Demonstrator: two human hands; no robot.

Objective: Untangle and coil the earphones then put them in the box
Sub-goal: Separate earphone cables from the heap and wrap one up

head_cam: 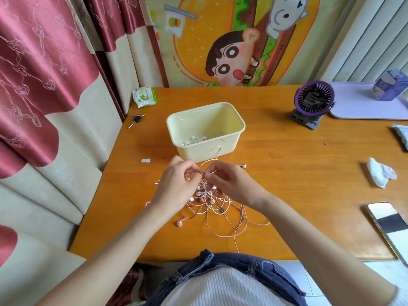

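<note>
A tangle of pink and white earphones [217, 208] lies on the wooden table [287, 164] just in front of me. My left hand [176, 182] and my right hand [229, 182] are raised above it, each pinching a thin pink cable between thumb and fingertips, the fingertips almost touching. A loop of cable rises from them toward the box. One pink earbud [180, 223] lies at the tangle's lower left, another earbud [243, 166] to the right of my right hand. The pale yellow open box [234, 138] stands just beyond my hands, with white earphones [194, 139] inside.
A purple desk fan [312, 104] and a lilac tray [362, 107] holding a carton stand at the back right. A phone [388, 221], a crumpled tissue [380, 175], keys [136, 120], a wipes packet [144, 96] and a small white piece [145, 160] lie around.
</note>
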